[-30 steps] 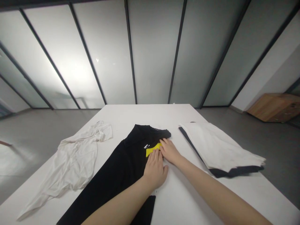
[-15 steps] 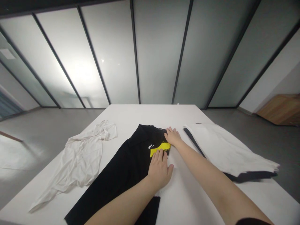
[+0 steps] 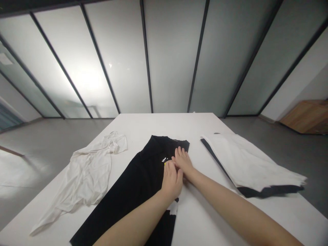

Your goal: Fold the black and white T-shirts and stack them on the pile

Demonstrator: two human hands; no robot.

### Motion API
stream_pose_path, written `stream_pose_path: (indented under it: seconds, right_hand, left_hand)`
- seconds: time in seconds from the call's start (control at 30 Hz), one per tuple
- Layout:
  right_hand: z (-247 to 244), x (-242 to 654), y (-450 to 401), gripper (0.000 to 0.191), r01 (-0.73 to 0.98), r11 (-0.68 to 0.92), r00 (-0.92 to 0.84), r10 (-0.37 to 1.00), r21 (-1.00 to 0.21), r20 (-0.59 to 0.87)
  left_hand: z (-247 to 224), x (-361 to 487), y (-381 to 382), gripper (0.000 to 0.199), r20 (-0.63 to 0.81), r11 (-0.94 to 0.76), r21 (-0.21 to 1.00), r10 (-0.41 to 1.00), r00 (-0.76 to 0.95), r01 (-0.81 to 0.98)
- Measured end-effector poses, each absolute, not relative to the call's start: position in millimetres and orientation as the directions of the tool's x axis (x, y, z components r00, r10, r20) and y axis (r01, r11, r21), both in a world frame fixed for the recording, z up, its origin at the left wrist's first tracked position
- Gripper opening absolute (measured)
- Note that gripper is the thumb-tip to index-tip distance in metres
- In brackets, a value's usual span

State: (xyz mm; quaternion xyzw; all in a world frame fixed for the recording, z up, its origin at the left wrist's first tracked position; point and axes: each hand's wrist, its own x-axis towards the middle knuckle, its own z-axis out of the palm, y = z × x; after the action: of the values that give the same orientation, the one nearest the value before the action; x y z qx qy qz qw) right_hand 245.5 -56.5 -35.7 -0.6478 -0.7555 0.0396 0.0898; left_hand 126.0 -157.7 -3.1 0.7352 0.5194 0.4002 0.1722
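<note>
A black shirt (image 3: 138, 177) with a white and yellow print lies on the table, one long sleeve stretching toward the near left. My right hand (image 3: 183, 162) rests flat on its chest near the right edge, fingers spread. Just below it and touching it is my left hand (image 3: 171, 179), fingers slightly bent on the print, thumb close to them. Most of the yellow patch is hidden under both hands. No fabric shows gripped in either one.
On the left of the white table (image 3: 166, 123) lies a crumpled white shirt (image 3: 89, 174). To the right, a flat white garment (image 3: 251, 160) covers a dark one (image 3: 271, 191). Frosted glass panels (image 3: 171, 58) stand behind the table.
My right hand has slid from the shirt's upper right edge down and inward, beside my left hand. The left hand's fingers have bent more, and the yellow patch is now mostly covered.
</note>
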Motion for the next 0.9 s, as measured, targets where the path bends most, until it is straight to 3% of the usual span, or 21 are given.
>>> stream_pose_path:
  seconds: [0.13,0.27,0.37,0.9]
  right_hand:
    - [-27.8,246.4,-35.8,0.07,0.981,0.073,-0.067,0.997,-0.18,0.037]
    - [-18.0,249.8,-13.4,0.072,0.982,0.032,-0.028,0.999,-0.184,0.029]
    - [-14.2,252.9,-0.2,0.073,0.982,0.008,-0.003,1.0,-0.186,0.027]
    - [-7.5,257.4,11.7,0.078,0.963,-0.035,0.056,0.996,-0.267,0.069]
  left_hand:
    - [-5.2,127.8,-162.6,0.017,0.415,-0.451,0.548,0.878,0.239,0.704]
    - [-19.1,129.5,-167.3,0.045,0.379,-0.47,0.342,0.861,0.338,0.814]
    - [-29.5,129.8,-170.2,0.059,0.327,-0.439,0.26,0.878,0.35,0.86]
    - [-15.3,126.0,-179.1,0.078,0.118,-0.433,0.224,0.901,0.417,0.873]
